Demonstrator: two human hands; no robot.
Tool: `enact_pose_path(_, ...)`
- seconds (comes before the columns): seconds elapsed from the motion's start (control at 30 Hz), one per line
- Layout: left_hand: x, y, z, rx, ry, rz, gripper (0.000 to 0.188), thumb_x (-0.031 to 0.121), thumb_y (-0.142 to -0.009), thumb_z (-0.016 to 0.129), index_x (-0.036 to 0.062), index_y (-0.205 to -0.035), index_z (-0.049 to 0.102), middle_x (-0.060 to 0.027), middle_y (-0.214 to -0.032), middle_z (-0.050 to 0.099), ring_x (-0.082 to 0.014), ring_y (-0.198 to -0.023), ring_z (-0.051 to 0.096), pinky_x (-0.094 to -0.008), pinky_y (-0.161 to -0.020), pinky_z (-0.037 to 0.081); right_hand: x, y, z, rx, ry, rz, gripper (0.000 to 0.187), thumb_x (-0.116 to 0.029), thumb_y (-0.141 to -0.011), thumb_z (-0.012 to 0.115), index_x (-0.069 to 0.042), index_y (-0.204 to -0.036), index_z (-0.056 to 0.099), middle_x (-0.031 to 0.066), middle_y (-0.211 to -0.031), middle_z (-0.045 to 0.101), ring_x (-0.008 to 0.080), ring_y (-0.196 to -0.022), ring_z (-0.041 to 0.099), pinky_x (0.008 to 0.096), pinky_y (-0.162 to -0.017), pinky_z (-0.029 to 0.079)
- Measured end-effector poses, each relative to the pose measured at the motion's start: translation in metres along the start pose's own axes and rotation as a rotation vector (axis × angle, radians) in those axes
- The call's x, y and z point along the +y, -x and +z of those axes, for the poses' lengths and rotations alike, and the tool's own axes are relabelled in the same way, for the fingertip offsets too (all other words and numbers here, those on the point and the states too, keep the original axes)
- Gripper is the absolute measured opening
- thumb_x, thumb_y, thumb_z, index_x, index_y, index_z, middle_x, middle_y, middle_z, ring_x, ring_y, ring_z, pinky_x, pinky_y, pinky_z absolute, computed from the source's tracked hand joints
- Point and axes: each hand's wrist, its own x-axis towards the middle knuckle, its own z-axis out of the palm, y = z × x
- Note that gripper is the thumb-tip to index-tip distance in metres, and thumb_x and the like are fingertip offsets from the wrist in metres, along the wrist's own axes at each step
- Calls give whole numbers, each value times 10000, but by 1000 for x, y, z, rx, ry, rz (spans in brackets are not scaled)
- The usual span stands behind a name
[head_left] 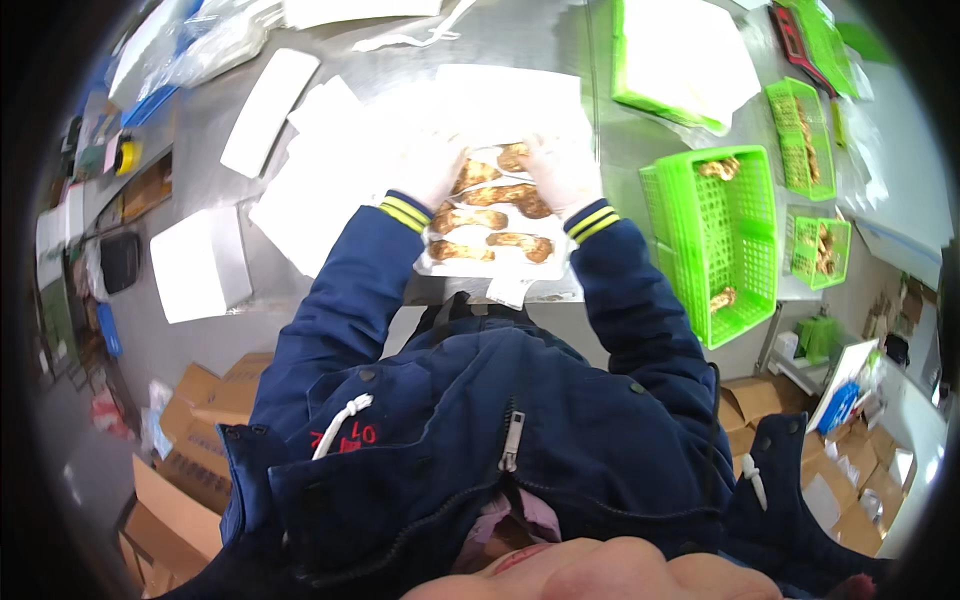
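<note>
Several brown-and-cream mushrooms [470, 219] lie in rows on white paper in a shallow white tray [500, 269] at the front of the table. My left hand [432, 170] rests at the tray's far left, its fingertips beside a dark-capped mushroom [476, 174]; glare washes out how its fingers are bent. At the far right of the tray, my right hand [563, 176] has its fingers closed on another mushroom [513, 157]. Both hands look very pale in the bright light. A white slip [509, 291] hangs at the tray's near edge.
A stack of green plastic baskets [710, 245] stands to the right, with a few mushrooms inside. Smaller green baskets [803, 140] holding mushrooms are farther right. White sheets [310, 200] and white foam pieces [200, 265] cover the metal table at left. Cardboard boxes [190, 450] sit on the floor.
</note>
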Motion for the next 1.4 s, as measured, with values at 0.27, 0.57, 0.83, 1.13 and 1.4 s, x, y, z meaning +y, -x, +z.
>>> enact_pose_path(0.27, -6, 17, 8, 164, -2, 30, 270, 184, -919, 583, 78, -1162, 630, -132, -1179, 638, -299, -1181, 551, -449, -1047, 372, -3, 9, -24, 125, -106, -49, 332, -262, -896, 606, -94, -1182, 597, 92, -1127, 648, 288, -1017, 628, 385, -865, 502)
enact_pose_path(0.57, -1, 15, 2, 185, -72, 93, 275, 184, -921, 584, 120, -1183, 637, -89, -1167, 654, -268, -1167, 566, -448, -1083, 325, 148, 179, -168, 79, -42, 1000, 371, -415, -953, 512, -110, -1094, 670, 183, -1002, 698, 328, -934, 675, 440, -812, 520)
enact_pose_path(0.83, -5, 15, 9, 212, -85, 103, 253, 179, -932, 567, 120, -1166, 642, -86, -1150, 657, -268, -1154, 572, -450, -1091, 322, 201, 227, -128, -122, 35, 980, 381, -436, -923, 539, -155, -1158, 643, 108, -1112, 693, 307, -1037, 653, 409, -893, 500)
enact_pose_path(1.13, 1, 15, -4, 199, -65, 88, 223, 157, -892, 599, 81, -1093, 659, -95, -1124, 652, -273, -1148, 563, -453, -1052, 355, 264, 72, -38, 9, -625, 1379, 768, -656, -848, 538, 58, -1108, 649, 175, -930, 721, 260, -880, 711, 351, -826, 525)
enact_pose_path(1.4, 4, 24, -3, 346, -53, 10, 248, 184, -817, 701, 136, -1059, 670, -84, -1087, 617, -281, -1111, 567, -447, -1040, 392, 290, 112, -30, 593, -1433, 1392, 282, -294, -922, 629, -90, -1117, 625, 74, -998, 669, 158, -743, 664, 282, -605, 545)
